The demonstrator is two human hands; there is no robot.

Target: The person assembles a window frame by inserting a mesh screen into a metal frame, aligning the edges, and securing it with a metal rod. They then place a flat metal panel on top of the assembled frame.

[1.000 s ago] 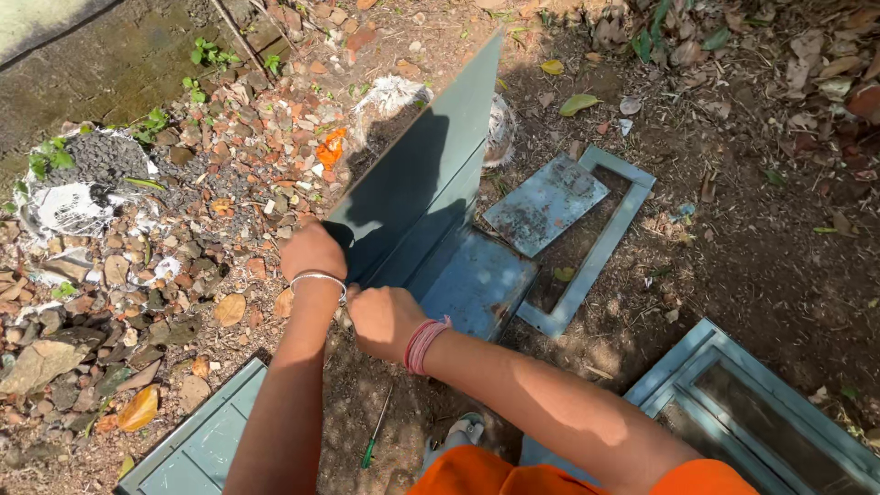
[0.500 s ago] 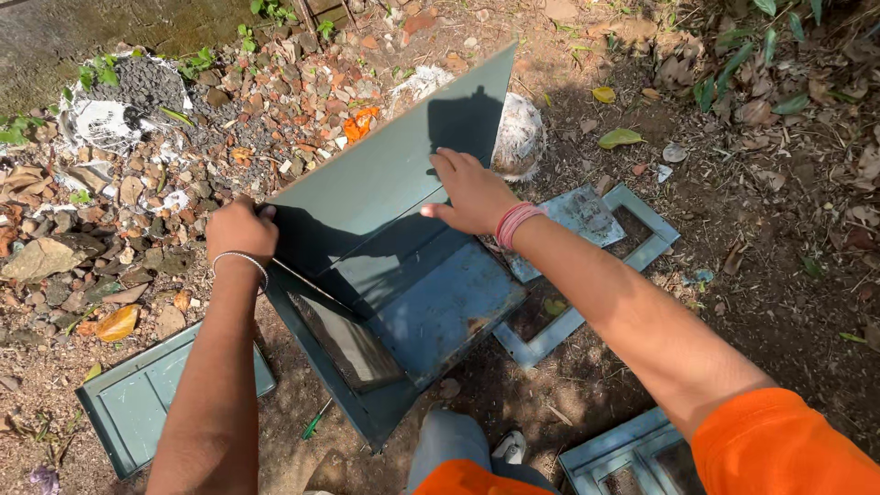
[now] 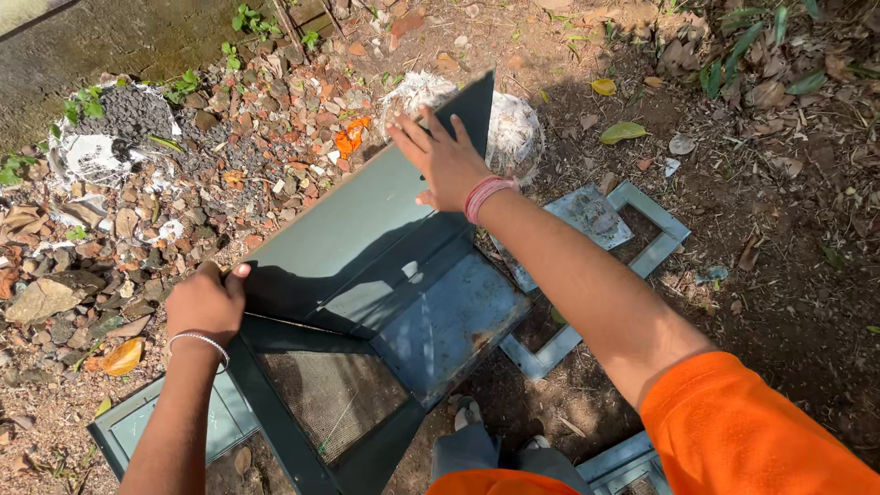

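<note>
You are holding a large grey-green flat panel tilted over a grey-blue metal box with a mesh screen in its near side. Your right hand is lying flat with fingers spread on the panel's far corner, a red thread band on the wrist. Your left hand, wearing a silver bangle, is gripping the panel's near left edge. A rectangular grey frame is lying on the dirt just right of the box, and rubble is spreading to the left.
</note>
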